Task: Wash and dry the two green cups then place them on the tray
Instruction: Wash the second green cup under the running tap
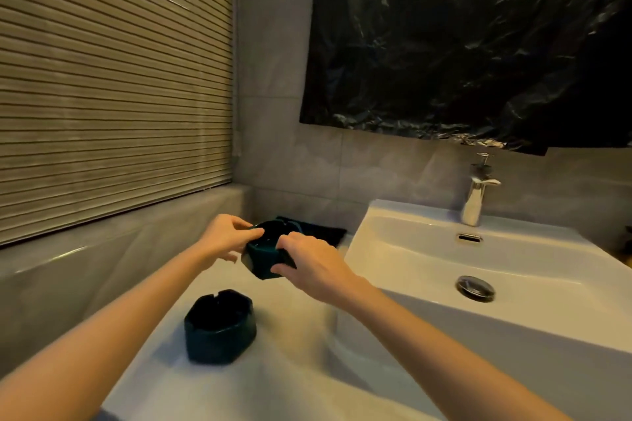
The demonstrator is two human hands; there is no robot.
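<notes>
Your left hand [225,237] and right hand [314,263] both clasp the far green cup [263,258]; the sink [427,260] lies rightward, nearest your right hand.

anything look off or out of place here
A crinkled black plastic sheet hangs over the wall above the sink, an odd covering there. Nothing looks spilled or broken; the held green cup is merely tilted.

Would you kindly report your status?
Left hand and right hand grip first green cup over counter. Second green cup stands on counter. Tray not in view.
</notes>
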